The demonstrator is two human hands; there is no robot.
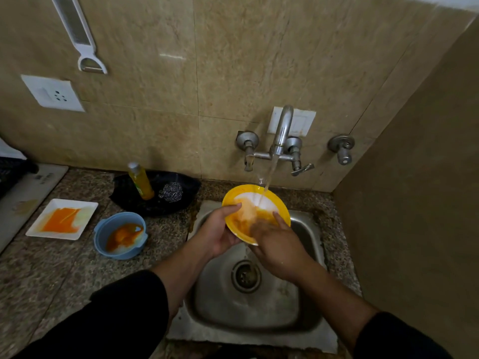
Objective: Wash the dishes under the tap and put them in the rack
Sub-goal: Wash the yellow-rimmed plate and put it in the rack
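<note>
My left hand (220, 230) grips one yellow bowl (230, 197); my right hand (276, 240), fingers flat, presses inside it under one tap (282, 130).

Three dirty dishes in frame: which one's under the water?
The yellow plate, gripped by the left hand over the sink; the blue bowl and white square plate sit on the counter.

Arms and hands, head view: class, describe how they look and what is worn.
The left sleeve and right sleeve are black, pushed up, leaving the forearms bare. The left hand and right hand wear no gloves, and no rings or watch show.
</note>
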